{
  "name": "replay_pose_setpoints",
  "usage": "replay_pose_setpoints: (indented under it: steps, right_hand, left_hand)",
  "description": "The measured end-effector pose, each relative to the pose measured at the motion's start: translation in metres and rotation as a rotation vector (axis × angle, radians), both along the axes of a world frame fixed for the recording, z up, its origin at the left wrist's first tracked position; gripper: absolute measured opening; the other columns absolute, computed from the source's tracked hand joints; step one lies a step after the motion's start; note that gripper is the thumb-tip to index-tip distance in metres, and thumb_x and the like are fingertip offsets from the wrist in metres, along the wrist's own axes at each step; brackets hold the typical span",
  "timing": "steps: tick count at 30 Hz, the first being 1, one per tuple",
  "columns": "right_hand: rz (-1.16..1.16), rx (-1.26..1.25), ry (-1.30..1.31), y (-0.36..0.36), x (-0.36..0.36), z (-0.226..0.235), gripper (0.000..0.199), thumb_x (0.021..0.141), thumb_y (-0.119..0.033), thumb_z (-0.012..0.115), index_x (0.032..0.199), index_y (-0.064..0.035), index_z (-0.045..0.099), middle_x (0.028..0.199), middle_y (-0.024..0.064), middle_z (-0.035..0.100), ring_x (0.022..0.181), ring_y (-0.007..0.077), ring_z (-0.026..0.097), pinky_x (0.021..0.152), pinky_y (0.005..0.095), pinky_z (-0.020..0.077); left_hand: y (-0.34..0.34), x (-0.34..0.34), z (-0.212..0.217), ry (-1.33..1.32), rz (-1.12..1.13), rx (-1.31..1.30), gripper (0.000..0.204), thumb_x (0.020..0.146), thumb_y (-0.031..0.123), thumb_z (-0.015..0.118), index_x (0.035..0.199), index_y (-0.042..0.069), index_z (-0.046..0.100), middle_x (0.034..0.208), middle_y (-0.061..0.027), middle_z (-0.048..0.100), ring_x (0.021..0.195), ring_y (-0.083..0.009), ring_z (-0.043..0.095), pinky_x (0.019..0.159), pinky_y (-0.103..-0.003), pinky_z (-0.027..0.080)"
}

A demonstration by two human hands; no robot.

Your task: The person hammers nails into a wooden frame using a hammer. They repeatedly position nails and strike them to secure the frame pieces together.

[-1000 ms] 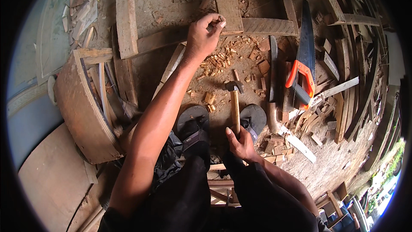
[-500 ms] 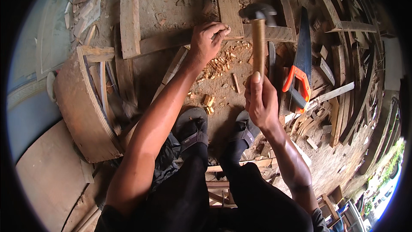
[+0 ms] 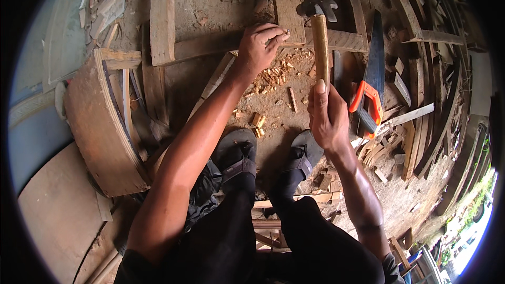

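Note:
My right hand (image 3: 327, 118) grips the wooden handle of a claw hammer (image 3: 319, 31), whose metal head is raised over a crossing of wooden boards (image 3: 336, 39). My left hand (image 3: 260, 47) rests on the horizontal board, fingertips pinched together near the upright board (image 3: 286, 0); whatever small thing they hold is hidden. A heap of wood chips (image 3: 276, 73) lies just below that hand. My two sandalled feet (image 3: 236, 152) stand on the dusty ground beneath.
A handsaw with an orange handle (image 3: 368, 94) lies right of the hammer. A curved wooden frame (image 3: 100, 126) stands at the left. Planks (image 3: 162, 16) and offcuts (image 3: 400, 142) lie scattered to the right and back.
My right hand picked the hammer off the ground and lifted it; its head now hangs above the boards. My left hand stayed on the board, pinching.

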State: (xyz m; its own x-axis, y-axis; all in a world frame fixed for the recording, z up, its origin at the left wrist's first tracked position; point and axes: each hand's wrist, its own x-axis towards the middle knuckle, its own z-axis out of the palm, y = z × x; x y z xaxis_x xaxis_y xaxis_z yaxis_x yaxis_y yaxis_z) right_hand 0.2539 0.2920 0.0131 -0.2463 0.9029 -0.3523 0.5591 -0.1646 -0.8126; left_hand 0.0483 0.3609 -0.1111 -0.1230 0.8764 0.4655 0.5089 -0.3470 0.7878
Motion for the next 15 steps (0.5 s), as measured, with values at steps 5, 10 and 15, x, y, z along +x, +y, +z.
replay_pose_setpoints:
  steps: [5,10,15]
  right_hand:
    - [0.058,-0.019,-0.115,0.001,0.001,-0.013,0.059,0.109,-0.050,0.039,0.091,0.0031,0.057,0.066,0.0197,0.059,0.063,0.0327,0.065,0.063,0.0471,0.0480]
    - [0.009,0.017,0.005,-0.003,0.002,-0.010,0.061,0.109,-0.051,0.039,0.091,0.0042,0.057,0.066,0.0195,0.059,0.064,0.0336,0.065,0.064,0.0466,0.0483]
    - [0.035,-0.014,-0.120,-0.001,0.002,-0.019,0.057,0.109,-0.048,0.042,0.091,0.0045,0.056,0.068,0.0216,0.060,0.065,0.0355,0.064,0.064,0.0462,0.0479]
  left_hand:
    - [0.000,0.001,-0.003,-0.024,-0.003,-0.030,0.017,0.093,0.018,0.075,0.100,0.002,0.075,0.097,-0.0106,0.075,0.087,-0.0265,0.073,0.077,-0.035,0.057]
    - [0.000,0.002,0.001,-0.032,0.007,-0.065,0.016,0.092,0.017,0.075,0.100,0.002,0.075,0.096,-0.0116,0.075,0.087,-0.0264,0.073,0.077,-0.035,0.058]
    - [-0.003,0.003,0.004,-0.043,0.001,-0.082,0.017,0.093,0.016,0.074,0.100,0.001,0.075,0.097,-0.0120,0.075,0.089,-0.0252,0.073,0.078,-0.035,0.057]
